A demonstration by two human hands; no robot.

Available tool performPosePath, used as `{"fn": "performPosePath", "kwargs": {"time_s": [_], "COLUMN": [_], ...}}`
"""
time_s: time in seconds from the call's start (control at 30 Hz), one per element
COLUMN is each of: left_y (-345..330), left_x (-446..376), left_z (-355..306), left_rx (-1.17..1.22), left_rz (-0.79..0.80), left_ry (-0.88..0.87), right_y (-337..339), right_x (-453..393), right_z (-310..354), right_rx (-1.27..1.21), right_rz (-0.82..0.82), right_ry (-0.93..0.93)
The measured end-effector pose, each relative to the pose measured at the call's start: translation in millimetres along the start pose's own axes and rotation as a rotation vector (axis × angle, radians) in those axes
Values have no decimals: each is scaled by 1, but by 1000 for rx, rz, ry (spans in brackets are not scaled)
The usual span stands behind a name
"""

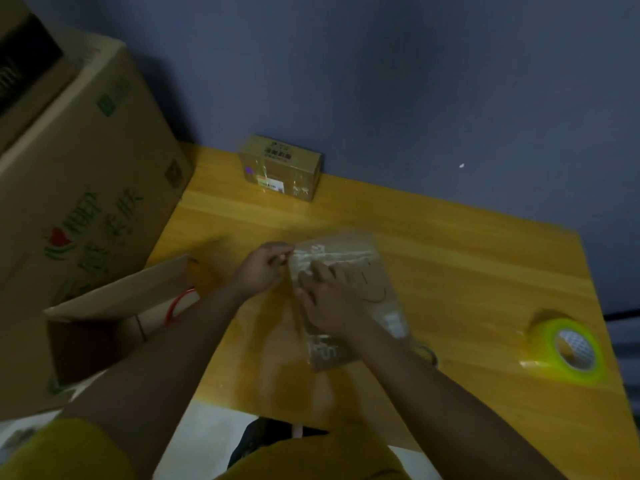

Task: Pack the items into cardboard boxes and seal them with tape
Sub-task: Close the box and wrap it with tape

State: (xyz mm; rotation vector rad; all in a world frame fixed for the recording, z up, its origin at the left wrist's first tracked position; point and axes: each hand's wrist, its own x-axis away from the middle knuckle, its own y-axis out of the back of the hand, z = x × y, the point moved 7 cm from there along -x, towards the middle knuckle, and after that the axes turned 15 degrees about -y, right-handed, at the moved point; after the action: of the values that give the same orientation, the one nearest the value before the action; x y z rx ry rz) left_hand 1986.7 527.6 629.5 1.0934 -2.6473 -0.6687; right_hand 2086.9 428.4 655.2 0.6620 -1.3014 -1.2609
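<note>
A flat cardboard box with clear tape on it is seen at frame centre on the yellow table. Its upper left edge is pinched by the left hand; the right hand is laid on top, fingers curled, grip blurred. A tape roll lies at right. A small sealed box stands at upper centre, and large cartons at left.

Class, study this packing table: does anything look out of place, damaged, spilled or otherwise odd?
Nothing stands out. Both hands, left hand and right hand, work on a flat cardboard box at mid-table. A small taped box sits squarely by the wall, and the tape roll rests near the right edge.
</note>
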Motion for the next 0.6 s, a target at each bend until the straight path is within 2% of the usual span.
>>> {"fn": "performPosePath", "kwargs": {"time_s": [0.07,0.13,0.2,0.3,0.4,0.5,0.6], "left_y": [-4,-13,-26,-43,-52,-57,-57], "left_x": [6,8,3,0,2,4,5], "left_z": [14,20,20,25,29,29,32], "left_rx": [111,186,249,440,302,18,-10], "left_rz": [-98,-165,-202,-322,-265,-208,-275], "left_ry": [126,195,192,236,153,50,60], "right_y": [3,7,5,-19,-29,-24,-13], "right_x": [-1,-13,-33,-51,-52,-58,-54], "right_z": [-3,-7,-8,-11,-14,-19,-43], "right_rx": [-66,-193,-239,-4,155,43,5], "right_rz": [-169,-255,-221,-143,-143,-29,35], "right_ry": [43,57,48,30,32,86,123]}}
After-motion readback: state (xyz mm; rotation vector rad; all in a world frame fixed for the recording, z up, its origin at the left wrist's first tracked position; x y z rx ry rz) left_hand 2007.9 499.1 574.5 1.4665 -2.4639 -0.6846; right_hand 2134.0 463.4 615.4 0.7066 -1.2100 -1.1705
